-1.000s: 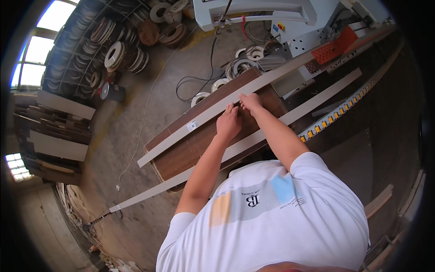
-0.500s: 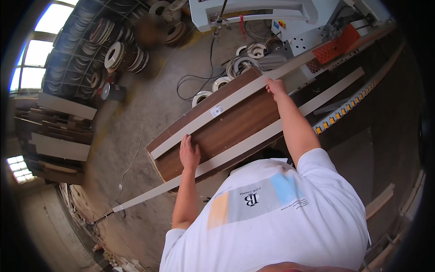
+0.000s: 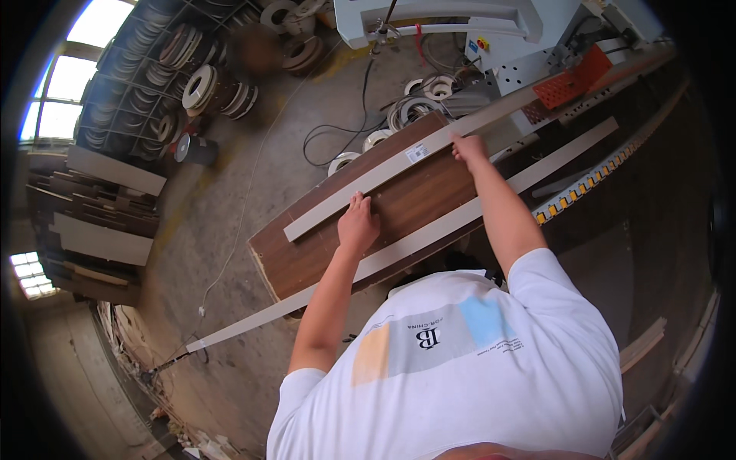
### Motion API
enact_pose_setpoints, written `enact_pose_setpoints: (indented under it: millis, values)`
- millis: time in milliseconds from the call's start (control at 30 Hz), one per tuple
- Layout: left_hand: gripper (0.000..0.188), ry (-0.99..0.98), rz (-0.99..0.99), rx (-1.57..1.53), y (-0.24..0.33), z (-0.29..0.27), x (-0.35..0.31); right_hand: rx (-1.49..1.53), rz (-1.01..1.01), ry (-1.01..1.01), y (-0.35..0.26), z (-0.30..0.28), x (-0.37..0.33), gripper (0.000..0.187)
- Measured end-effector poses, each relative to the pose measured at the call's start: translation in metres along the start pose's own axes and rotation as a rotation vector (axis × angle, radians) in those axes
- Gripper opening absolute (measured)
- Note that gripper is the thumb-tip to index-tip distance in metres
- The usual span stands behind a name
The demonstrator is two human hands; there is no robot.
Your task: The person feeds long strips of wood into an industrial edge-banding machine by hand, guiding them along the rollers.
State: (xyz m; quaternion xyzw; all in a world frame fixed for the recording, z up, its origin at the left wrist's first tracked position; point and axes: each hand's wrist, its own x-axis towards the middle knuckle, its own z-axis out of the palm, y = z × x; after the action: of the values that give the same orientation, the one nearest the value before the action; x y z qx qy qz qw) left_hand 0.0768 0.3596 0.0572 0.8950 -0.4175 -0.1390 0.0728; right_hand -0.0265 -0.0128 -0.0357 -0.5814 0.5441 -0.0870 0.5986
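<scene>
A long, narrow, pale board strip (image 3: 383, 170) with a white label lies slantwise over a brown wood-grain panel (image 3: 322, 253). Its far right end reaches a machine with an orange perforated guard (image 3: 573, 77). My left hand (image 3: 359, 224) is stretched out, its fingertips touching the strip's near edge, the hand itself over the panel. Further along the same edge, my right hand (image 3: 469, 150) is closed on the strip; the exact finger placement is partly hidden. Nearer to me, a second long pale strip (image 3: 399, 249) runs under my left forearm.
Rolls of edging tape (image 3: 201, 90) fill a rack at the far left. Stacked boards (image 3: 107, 239) stand below it. More tape rolls (image 3: 418, 111) and a black cable lie beyond the panel. A roller track with yellow parts (image 3: 575, 195) runs at the right.
The labelled strip has slid up and right toward the machine. My left hand has moved right with it; my right hand stays nearly in place.
</scene>
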Motion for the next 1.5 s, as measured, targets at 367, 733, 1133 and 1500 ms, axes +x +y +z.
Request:
enact_pose_setpoints:
  millis: [367, 733, 1133, 1500]
  values:
    - [0.046, 0.128, 0.142, -0.023, 0.038, 0.026, 0.027, -0.077, 0.097, -0.351, -0.012, 0.128, -0.114, 0.037]
    - [0.030, -0.166, -0.268, -0.762, 0.012, 0.032, -0.001, 0.094, 0.019, -0.114, -0.002, 0.069, -0.045, 0.040]
    - [0.033, -0.227, -0.387, -0.917, 0.000, 0.028, 0.014, 0.183, 0.181, -0.051, -0.025, -0.013, 0.015, 0.038]
    - [0.031, -0.237, -0.403, -0.922, -0.003, 0.022, 0.011, 0.095, 0.211, 0.047, -0.049, -0.019, -0.013, 0.054]
